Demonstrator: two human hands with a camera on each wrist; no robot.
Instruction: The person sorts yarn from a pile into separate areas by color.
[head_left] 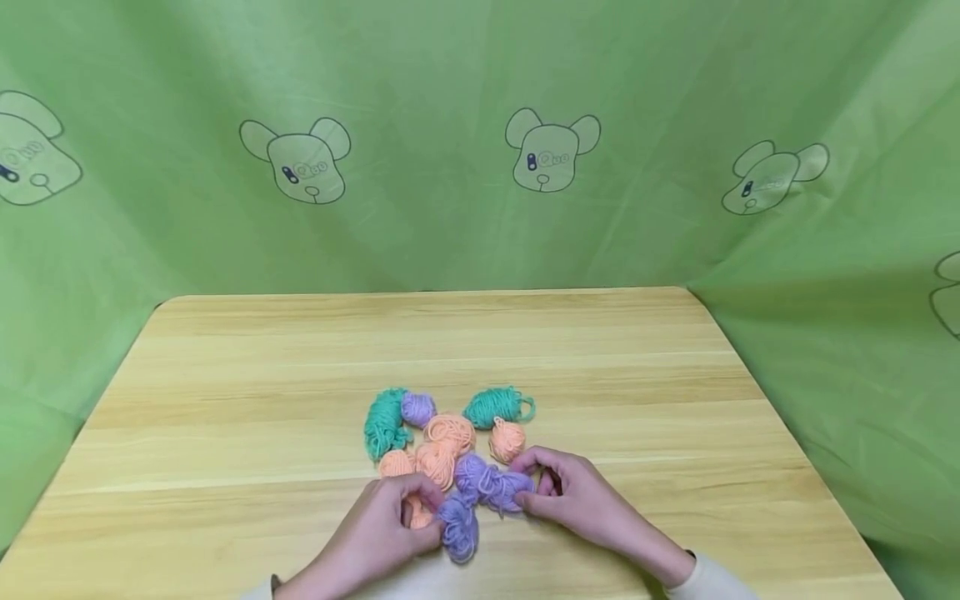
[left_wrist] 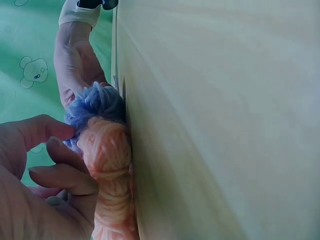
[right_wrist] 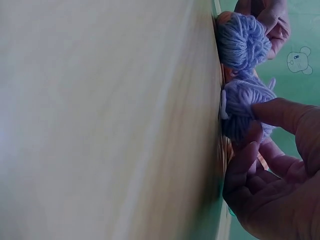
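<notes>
Three purple yarn balls lie together at the front of the cluster. My left hand [head_left: 382, 521] pinches the nearest purple yarn ball [head_left: 459, 529] at its left side with thumb and forefinger. My right hand [head_left: 581, 500] pinches the right end of another purple yarn ball [head_left: 504, 490], seen between thumb and fingers in the right wrist view. The third purple ball [head_left: 471, 473] touches these two. Peach yarn balls [left_wrist: 107, 145] sit beside the left hand's fingers in the left wrist view, partly covered by that hand in the head view.
Behind the hands lie peach yarn balls [head_left: 450, 432], a separate peach ball [head_left: 507, 440], green yarn skeins [head_left: 386, 421] and a small purple ball [head_left: 417, 409]. All rest on a wooden table [head_left: 637, 375]. Green printed cloth [head_left: 435, 225] hangs around it.
</notes>
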